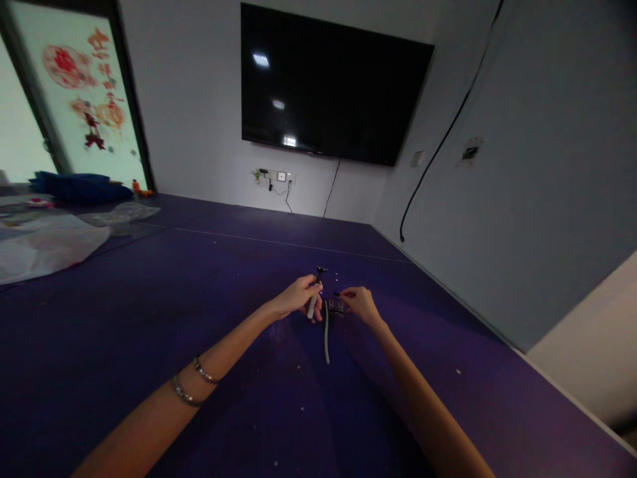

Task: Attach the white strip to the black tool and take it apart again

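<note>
My left hand [302, 297] is wrapped round a light-handled tool [313, 305] with a dark crosswise head at its upper end; its exact kind is too small to make out. Between the fingertips of my right hand [361, 305] is a small dark piece [337, 294], held in a pinch. Just below and left of those fingertips lies a small clear pack [336, 307] with dark contents. A thin grey rod [327, 338], slightly bent, rests on the purple surface between my two forearms, touching neither hand.
Purple flooring [223, 392] stretches to the walls, dotted with small white bits. Crumpled clear plastic [54, 239] and a dark blue cloth heap [79, 188] lie at left. A black cable [445, 136] hangs down the right wall. A television [333, 86] is mounted ahead.
</note>
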{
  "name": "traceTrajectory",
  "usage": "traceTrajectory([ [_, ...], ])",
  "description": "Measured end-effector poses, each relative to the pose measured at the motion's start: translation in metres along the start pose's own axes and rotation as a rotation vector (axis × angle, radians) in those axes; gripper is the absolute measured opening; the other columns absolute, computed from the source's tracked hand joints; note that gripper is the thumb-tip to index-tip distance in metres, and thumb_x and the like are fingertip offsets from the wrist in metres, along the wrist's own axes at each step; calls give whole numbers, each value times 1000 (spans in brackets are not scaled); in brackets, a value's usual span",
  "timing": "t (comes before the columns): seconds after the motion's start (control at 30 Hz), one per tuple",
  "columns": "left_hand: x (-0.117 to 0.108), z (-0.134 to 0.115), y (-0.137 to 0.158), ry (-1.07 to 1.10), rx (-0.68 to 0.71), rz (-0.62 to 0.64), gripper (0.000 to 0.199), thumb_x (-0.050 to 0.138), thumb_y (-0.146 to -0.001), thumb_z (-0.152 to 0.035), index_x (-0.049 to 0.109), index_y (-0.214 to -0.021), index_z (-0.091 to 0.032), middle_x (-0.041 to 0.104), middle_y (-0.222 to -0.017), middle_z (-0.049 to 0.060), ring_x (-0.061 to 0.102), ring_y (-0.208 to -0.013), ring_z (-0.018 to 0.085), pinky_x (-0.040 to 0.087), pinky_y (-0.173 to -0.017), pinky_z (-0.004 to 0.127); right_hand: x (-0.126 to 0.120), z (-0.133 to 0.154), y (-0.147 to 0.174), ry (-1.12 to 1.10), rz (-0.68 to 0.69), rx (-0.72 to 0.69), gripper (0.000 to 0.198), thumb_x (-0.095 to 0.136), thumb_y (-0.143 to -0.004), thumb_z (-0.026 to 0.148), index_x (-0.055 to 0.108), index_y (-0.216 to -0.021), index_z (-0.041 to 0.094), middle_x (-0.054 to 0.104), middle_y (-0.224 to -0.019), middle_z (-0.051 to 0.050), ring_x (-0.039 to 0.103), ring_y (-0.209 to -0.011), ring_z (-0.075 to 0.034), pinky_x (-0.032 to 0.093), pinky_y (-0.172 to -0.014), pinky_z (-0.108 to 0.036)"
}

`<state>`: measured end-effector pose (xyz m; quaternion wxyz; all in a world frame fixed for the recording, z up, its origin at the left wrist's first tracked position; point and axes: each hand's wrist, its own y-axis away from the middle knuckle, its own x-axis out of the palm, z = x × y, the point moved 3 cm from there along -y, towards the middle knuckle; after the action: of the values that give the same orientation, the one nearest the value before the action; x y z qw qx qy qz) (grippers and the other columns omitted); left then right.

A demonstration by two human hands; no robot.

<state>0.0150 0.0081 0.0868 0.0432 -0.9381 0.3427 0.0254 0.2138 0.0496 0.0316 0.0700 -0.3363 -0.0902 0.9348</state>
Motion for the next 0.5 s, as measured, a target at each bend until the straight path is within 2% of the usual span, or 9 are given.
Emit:
traceTrajectory([
  [0.13, 1, 2, -1, -10, -9, -7, 11, 38, -89, -27, 38, -89, -16, 58, -62, 0, 61, -47, 13, 48, -45, 24, 3, -8, -3, -307, 21, 159, 11, 60, -65, 9, 68, -73, 11, 65, -58, -3, 60, -51, -13, 51, -46, -21],
  [0.3, 0, 6, -2, -15, -14, 0, 10, 37, -89, -27, 37, -88, -17, 57, -61, -1, 61, -48, 13, 48, -45, 24, 4, -5, 0, -400, 73, 209, 13, 58, -64, 1, 67, -69, 10, 64, -55, -3, 62, -51, -12, 53, -49, -22],
  [0.5, 0, 10, -3, -13, -18, -3, 11, 38, -89, -28, 37, -87, -17, 57, -61, -1, 61, -48, 14, 48, -44, 24, 4, 3, 4, -571, 135, 251, 14, 59, -63, -1, 68, -68, 10, 66, -57, -4, 64, -55, -14, 55, -55, -24],
])
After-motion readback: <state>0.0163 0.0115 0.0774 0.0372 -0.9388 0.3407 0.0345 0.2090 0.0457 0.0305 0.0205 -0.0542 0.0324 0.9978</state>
